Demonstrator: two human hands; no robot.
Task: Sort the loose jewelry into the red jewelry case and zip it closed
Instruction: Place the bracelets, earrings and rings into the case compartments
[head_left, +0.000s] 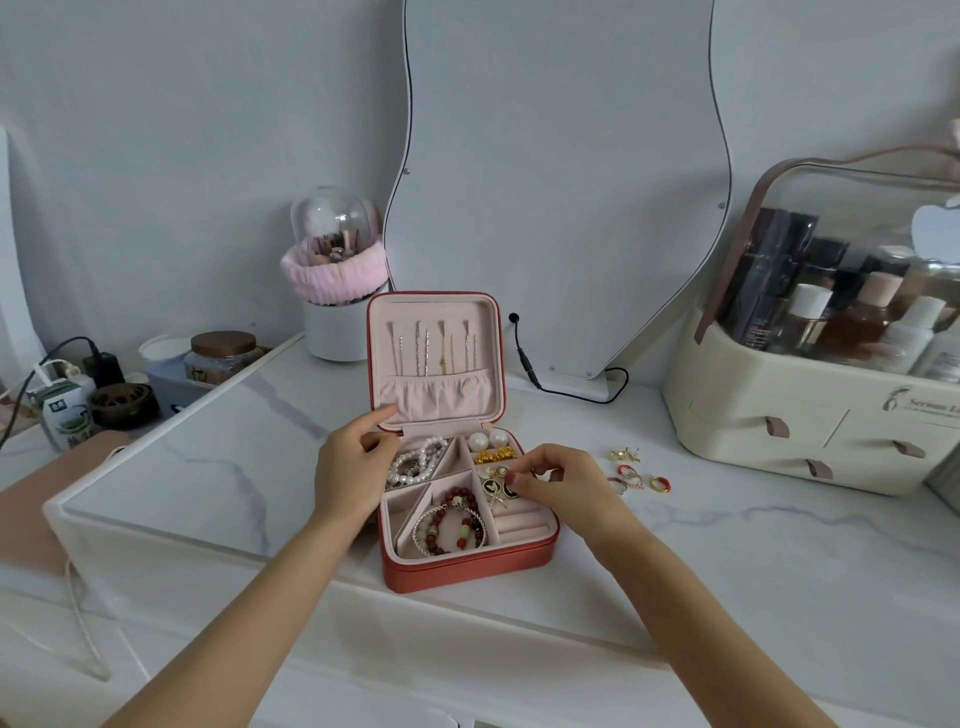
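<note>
The red jewelry case (467, 569) lies open on the marble top, its lid (435, 358) upright with several necklaces hung inside. Pearl bracelets (415, 462), bead bracelets (453, 525), pearl and gold earrings (493, 448) fill its compartments. My left hand (349, 470) holds the case's left rim, thumb near the lid's lower corner. My right hand (563, 480) hovers over the right-hand compartments, pinching a small gold ring (537, 472). Loose rings (658, 484) and a gold brooch (625, 455) lie on the table to the right of the case.
A wavy mirror (561, 182) stands behind the case, its cable (540, 382) trailing on the top. A cosmetics organiser (810, 405) sits at the right. At the back left stand a brush holder (335, 291) and jars (223, 356).
</note>
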